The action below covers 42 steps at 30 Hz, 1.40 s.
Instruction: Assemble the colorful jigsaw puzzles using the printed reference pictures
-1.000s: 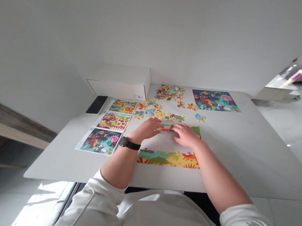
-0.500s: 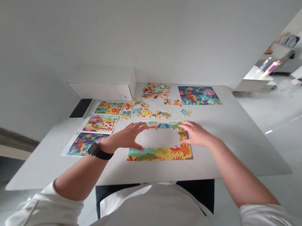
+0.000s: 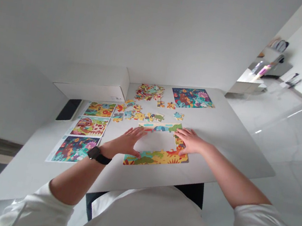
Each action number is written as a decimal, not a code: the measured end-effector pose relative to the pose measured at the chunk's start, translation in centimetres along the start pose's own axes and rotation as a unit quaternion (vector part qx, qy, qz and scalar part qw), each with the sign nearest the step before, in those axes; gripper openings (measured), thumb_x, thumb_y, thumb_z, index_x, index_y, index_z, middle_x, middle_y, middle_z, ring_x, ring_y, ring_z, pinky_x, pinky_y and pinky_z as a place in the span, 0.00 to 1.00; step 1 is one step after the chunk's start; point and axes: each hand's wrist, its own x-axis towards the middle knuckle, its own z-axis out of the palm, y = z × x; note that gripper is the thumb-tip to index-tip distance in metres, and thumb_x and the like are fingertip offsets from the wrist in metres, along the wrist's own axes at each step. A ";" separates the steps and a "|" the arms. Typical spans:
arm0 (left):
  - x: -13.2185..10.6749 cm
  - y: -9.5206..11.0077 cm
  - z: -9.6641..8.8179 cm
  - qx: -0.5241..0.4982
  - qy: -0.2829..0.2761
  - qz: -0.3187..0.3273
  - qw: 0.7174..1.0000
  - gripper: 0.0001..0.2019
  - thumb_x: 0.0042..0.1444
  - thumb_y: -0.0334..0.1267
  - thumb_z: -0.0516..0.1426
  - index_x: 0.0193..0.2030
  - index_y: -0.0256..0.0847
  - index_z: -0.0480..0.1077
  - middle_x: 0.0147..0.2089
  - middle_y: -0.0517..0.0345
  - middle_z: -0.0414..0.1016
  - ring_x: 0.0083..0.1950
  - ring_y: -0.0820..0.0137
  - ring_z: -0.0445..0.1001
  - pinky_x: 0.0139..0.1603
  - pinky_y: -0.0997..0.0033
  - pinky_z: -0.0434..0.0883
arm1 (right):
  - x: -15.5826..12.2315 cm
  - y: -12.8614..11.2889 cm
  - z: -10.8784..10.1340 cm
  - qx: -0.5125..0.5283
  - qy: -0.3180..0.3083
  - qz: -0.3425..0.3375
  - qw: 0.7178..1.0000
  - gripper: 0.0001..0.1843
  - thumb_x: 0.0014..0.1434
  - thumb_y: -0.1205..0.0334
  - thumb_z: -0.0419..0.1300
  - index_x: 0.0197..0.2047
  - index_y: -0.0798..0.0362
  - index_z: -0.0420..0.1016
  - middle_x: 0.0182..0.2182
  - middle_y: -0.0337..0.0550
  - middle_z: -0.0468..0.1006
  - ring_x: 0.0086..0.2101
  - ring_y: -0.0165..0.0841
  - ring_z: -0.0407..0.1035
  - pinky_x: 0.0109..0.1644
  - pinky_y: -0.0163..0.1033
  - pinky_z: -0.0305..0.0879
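Note:
A jigsaw puzzle border (image 3: 157, 159) lies on the white table, its top, right and bottom sides joined around a bare middle. At its left end rests my left hand (image 3: 127, 141), fingers stretched toward the top strip and thumb at the bottom strip; the hand covers the left side. My right hand (image 3: 192, 141) lies over the right side with its fingers spread, touching the top right corner. Behind the border are loose jigsaw pieces (image 3: 139, 116) in a loose row, and a lone blue piece (image 3: 178, 116) sits to their right.
A heap of puzzle pieces (image 3: 150, 91) is at the back, beside a finished dark blue puzzle (image 3: 193, 98). At the left are a sheet of reference pictures (image 3: 90, 126), a phone (image 3: 69, 109) and a white box (image 3: 91, 91) against the wall.
The view has shifted slightly, so the table appears a little lower and further left. Both hands stay at the border's two ends, with the right fingers lying a bit flatter.

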 end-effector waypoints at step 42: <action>3.2 -2.8 1.8 -0.105 0.258 -0.181 0.943 0.14 0.66 0.32 0.59 0.56 0.41 0.80 0.57 0.45 0.81 0.57 0.60 0.82 0.64 0.56 0.79 | 9.3 -5.4 1.6 0.049 0.251 0.045 0.966 0.21 0.68 0.68 0.60 0.59 0.47 0.87 0.55 0.52 0.84 0.56 0.49 0.76 0.67 0.57 0.73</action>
